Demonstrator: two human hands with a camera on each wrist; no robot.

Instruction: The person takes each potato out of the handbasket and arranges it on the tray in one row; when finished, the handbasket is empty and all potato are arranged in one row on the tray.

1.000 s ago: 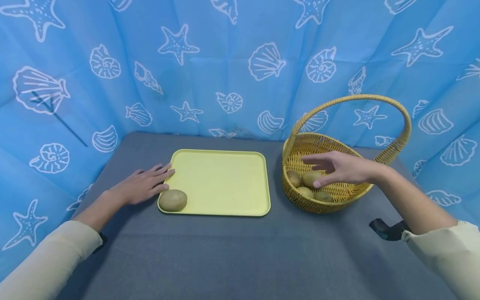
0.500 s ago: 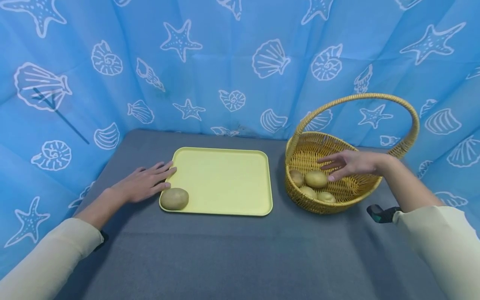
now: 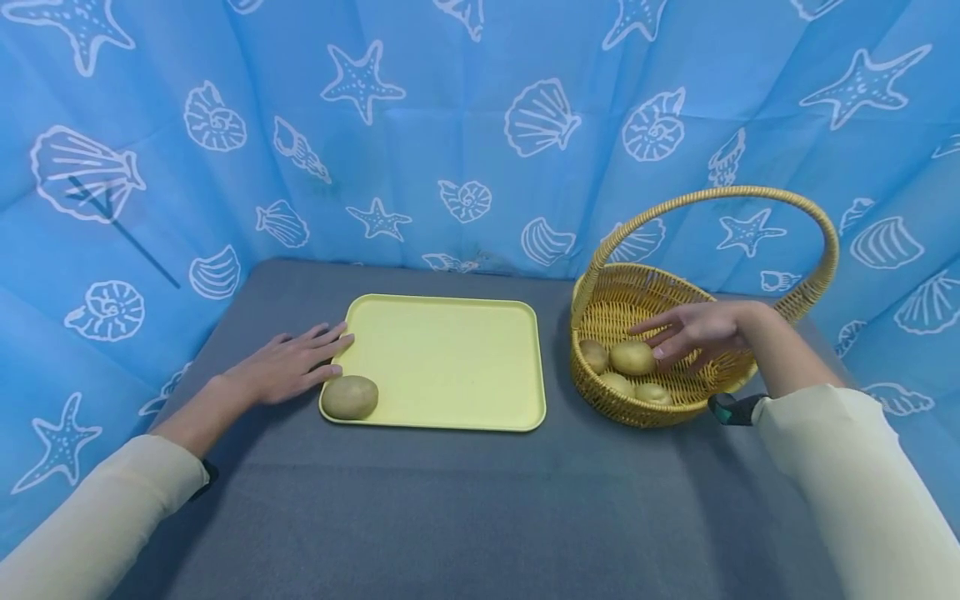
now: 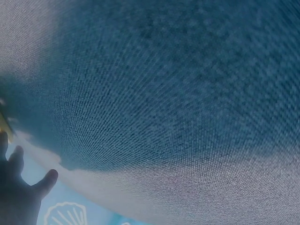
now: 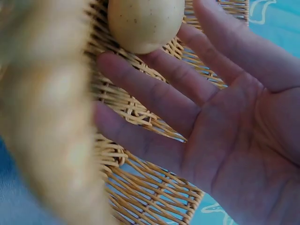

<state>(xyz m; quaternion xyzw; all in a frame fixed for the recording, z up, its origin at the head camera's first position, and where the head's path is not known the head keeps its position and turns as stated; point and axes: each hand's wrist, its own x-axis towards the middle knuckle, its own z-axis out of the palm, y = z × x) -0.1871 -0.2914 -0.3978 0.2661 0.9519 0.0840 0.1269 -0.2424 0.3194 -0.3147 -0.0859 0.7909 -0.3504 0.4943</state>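
Note:
My left hand (image 3: 281, 371) lies with extended fingers at the left edge of the yellow tray (image 3: 450, 358). A potato (image 3: 349, 397) sits in the tray's near left corner, just below that hand. In the left wrist view only part of the hand (image 4: 18, 192) shows. Inside the wicker basket (image 3: 600, 402), my right hand (image 3: 701, 325) reaches down with fingers spread beside a potato (image 3: 632, 357). The right wrist view shows its fingertips close to this potato (image 5: 146, 23); whether they touch it I cannot tell. Several other potatoes (image 3: 652, 393) lie in the basket.
The basket's tall handle (image 3: 712, 193) arches over its opening, near my right arm. Grey cloth (image 3: 450, 508) covers the table. A blue curtain (image 3: 465, 125) with white shells and starfish hangs behind it.
Over the second, my right hand first drew back rightward, then lowered into the basket toward the potato. The view shifted slightly. My left hand stayed at the tray.

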